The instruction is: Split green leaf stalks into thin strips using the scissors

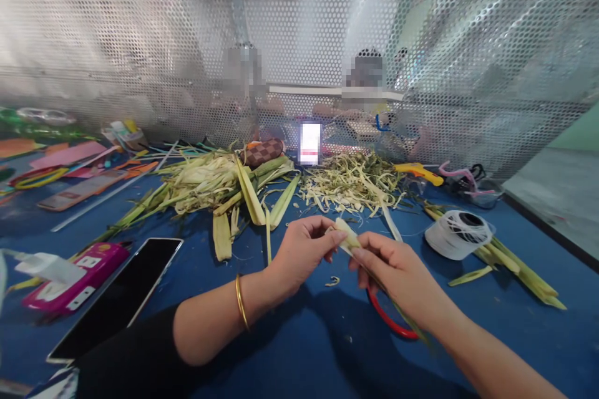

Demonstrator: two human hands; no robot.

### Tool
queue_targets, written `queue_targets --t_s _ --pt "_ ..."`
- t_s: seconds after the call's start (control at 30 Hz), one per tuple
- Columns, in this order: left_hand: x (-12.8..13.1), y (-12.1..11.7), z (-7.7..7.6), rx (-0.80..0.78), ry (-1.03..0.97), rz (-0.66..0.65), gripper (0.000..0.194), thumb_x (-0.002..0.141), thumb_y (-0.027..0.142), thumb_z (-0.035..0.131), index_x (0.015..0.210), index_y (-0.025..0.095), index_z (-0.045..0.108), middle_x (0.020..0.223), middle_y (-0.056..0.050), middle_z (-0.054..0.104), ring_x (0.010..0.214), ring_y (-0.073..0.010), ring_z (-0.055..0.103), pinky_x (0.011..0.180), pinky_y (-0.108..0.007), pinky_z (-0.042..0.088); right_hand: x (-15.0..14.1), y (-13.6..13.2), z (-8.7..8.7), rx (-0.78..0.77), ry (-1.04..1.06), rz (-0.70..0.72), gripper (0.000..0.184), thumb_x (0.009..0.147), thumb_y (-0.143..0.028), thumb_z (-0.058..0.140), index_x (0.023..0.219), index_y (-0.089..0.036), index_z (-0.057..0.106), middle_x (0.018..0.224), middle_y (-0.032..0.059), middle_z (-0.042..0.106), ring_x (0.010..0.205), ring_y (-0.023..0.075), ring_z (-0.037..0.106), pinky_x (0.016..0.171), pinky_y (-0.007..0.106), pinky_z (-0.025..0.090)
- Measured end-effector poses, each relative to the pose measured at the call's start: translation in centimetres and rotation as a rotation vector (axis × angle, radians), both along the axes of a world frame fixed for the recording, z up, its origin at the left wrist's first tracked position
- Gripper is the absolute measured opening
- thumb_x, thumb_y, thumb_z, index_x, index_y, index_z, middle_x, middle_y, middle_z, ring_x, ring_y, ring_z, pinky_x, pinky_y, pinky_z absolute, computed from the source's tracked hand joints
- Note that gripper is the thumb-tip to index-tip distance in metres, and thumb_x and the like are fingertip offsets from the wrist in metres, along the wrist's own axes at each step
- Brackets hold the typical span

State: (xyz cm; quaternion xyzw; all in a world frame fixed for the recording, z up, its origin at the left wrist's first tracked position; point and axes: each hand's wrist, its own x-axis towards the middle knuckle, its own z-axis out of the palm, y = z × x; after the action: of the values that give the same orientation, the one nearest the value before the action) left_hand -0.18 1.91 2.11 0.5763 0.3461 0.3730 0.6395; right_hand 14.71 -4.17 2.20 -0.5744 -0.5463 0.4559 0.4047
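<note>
Between my two hands is a folded, pale green husk-like leaf (pixel 347 235), its narrow tail running down under my right wrist. My left hand (pixel 306 249), with a gold bangle (pixel 240 302) on its wrist, pinches the upper end between thumb and fingers. My right hand (pixel 386 265) grips the same leaf lower down, thumb on top. A curved red handle (pixel 393 318) lies on the table beneath the right hand, partly hidden by it. Just beyond the hands lie a heap of long leaf strips (pixel 206 177) and a pile of shredded trimmings (pixel 353 181).
To the right stands a spool of white thread (pixel 456 235) beside more leaf stalks (pixel 519 262). A black-screened phone (pixel 119 296) and a magenta power strip (pixel 79 280) lie at left. A perforated metal screen (pixel 299 25) closes off the back, with people behind it.
</note>
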Motion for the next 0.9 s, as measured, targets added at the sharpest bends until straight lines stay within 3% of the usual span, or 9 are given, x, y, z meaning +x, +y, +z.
queue_targets --t_s 0.13,0.23,0.43,0.77,0.9 --pt "0.1 -0.1 -0.4 -0.1 -0.116 -0.112 0.024 0.072 0.037 0.067 0.071 0.014 0.061 0.059 0.002 0.053 0.052 -0.0068 0.043 0.051 -0.022 0.032 -0.8 0.1 -0.6 0.003 0.179 -0.104 0.036 0.074 -0.054 0.063 0.069 -0.018 0.057 0.048 -0.0038 0.053 0.042 0.0097 0.049 0.039 0.02 0.037" --pt "0.2 -0.3 -0.7 -0.122 -0.101 -0.084 0.028 0.075 0.039 0.064 0.062 0.015 0.056 0.054 0.003 0.05 0.051 -0.0069 0.041 0.051 -0.022 0.031 -1.2 0.1 -1.1 -0.01 0.237 -0.125 0.039 0.072 -0.057 0.064 0.069 -0.018 0.058 0.051 -0.0025 0.056 0.041 0.0095 0.05 0.038 0.019 0.037" --pt "0.2 -0.2 -0.9 -0.088 -0.029 -0.009 0.029 0.074 0.037 0.063 0.057 0.015 0.054 0.053 0.003 0.05 0.051 -0.0077 0.042 0.05 -0.023 0.03 -1.2 -0.2 -1.1 0.008 0.219 -0.143 0.043 0.077 -0.06 0.057 0.075 -0.017 0.062 0.055 0.0001 0.061 0.043 0.011 0.054 0.04 0.02 0.042" --pt "0.2 -0.4 -0.7 -0.068 -0.045 -0.015 0.021 0.072 0.031 0.062 0.059 0.015 0.056 0.052 0.003 0.049 0.05 -0.0075 0.042 0.049 -0.022 0.029 -1.4 -0.1 -1.5 0.041 0.173 -0.116 0.039 0.083 -0.055 0.052 0.074 -0.018 0.059 0.063 0.0013 0.066 0.045 0.0107 0.055 0.044 0.021 0.044" --pt "0.3 -0.4 -0.9 -0.055 -0.029 -0.009 0.023 0.073 0.033 0.062 0.059 0.015 0.057 0.053 0.003 0.05 0.05 -0.0081 0.044 0.049 -0.022 0.03 -1.4 -0.1 -1.7 0.084 0.061 -0.184 0.035 0.086 -0.053 0.049 0.076 -0.019 0.056 0.06 -0.0006 0.063 0.04 0.0103 0.052 0.04 0.021 0.041"
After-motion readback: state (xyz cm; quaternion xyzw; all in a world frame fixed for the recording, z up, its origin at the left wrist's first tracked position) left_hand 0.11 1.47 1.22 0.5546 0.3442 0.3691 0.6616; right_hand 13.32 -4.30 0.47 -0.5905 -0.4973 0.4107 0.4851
